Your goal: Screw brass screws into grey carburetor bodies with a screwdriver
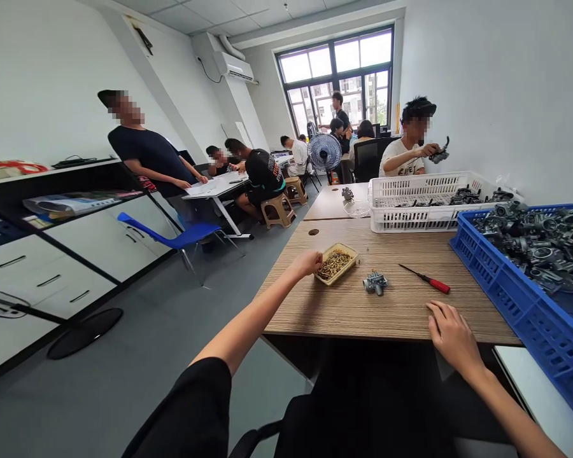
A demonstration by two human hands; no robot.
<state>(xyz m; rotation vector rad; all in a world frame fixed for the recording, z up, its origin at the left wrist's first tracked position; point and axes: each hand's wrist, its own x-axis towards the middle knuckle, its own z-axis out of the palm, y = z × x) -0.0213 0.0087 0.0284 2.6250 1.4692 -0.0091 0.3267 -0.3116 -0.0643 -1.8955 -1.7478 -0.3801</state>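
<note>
My left hand [308, 262] is closed at the left side of a shallow cream tray [353, 252]. Small brass-coloured parts [334, 264] fill the tray, and whatever my curled fingers hold, if anything, is hidden. To the right of the tray a metal carburetor [375, 283] rests on the wood-grain table [325, 312]. Beyond it lies a screwdriver [430, 280] with a red handle, its tip pointing to the far left. Near the table's front edge my right hand [453, 334] lies with its fingers stretched out on the top, holding nothing.
A blue crate [516, 292] heaped with carburetors stands at the right. Behind it a white basket [415, 219] holds more. Across from me a person [405, 152] holds a carburetor. A blue chair [181, 236] and a fan [325, 152] stand on the floor; several people are farther back.
</note>
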